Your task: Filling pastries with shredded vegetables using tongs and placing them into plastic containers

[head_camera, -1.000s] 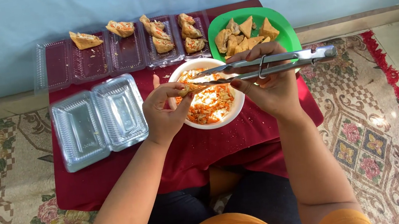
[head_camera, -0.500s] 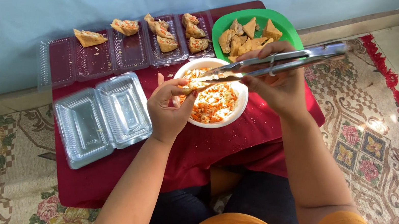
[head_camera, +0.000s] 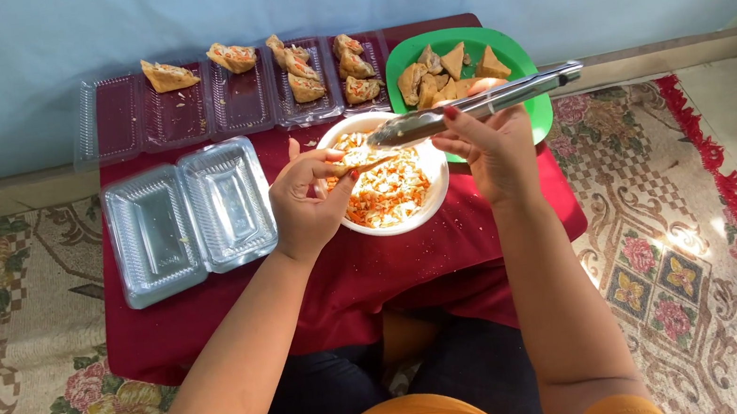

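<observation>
The left hand pinches a small fried wedge over the white bowl of orange-and-white shredded filling at mid-surface. The right hand clamps long metal tongs — long axis left-right, tips closed just above the wedge.

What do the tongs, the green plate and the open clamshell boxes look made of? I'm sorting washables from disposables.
Tongs: apparently polished metal, silvery with bright glints.
Green plate: probably plastic, with uniform, slightly glossy colour.
Open clamshell boxes: thin clear plastic; the red cloth shows through the ribbed, shiny walls.
</observation>
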